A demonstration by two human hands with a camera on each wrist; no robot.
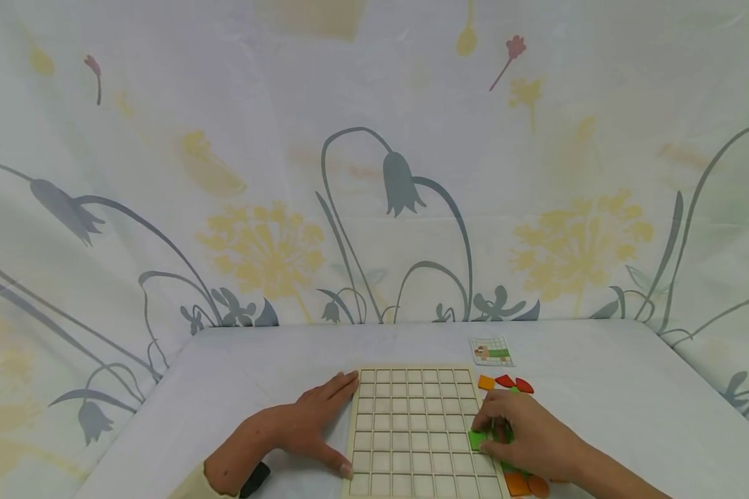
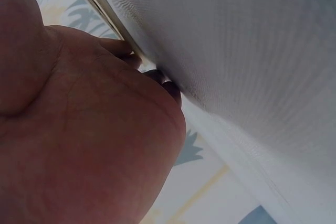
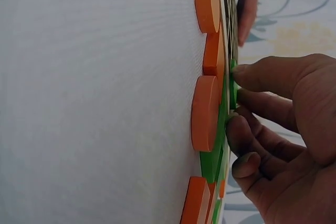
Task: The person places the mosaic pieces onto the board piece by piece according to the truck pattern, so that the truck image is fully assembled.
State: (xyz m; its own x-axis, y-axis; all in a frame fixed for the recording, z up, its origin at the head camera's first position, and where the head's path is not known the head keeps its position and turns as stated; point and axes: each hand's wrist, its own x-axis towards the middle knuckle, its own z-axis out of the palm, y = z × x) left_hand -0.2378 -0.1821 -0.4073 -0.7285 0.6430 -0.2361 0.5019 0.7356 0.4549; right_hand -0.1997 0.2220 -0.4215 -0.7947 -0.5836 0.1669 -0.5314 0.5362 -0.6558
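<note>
A pale wooden grid board [image 1: 401, 441] lies flat on the white-covered table. Along its left edge rests my left hand [image 1: 315, 423], fingers extended and thumb spread, fingertips right at the rim. In the left wrist view the palm [image 2: 89, 129] fills much of the picture beside the board's edge. At the board's right side my right hand [image 1: 527, 430] pinches a green square tile [image 1: 477, 440] between thumb and fingers, over the right-hand column of cells. The right wrist view shows the same green tile [image 3: 233, 85] at the thumb and fingertip.
Right of the board lie several loose pieces, among them an orange square [image 1: 486, 382], a red piece [image 1: 524, 385] and an orange round piece [image 1: 538, 486]. A small picture card [image 1: 492, 351] sits behind them. Flower-patterned cloth [image 1: 374, 229] hangs behind the table.
</note>
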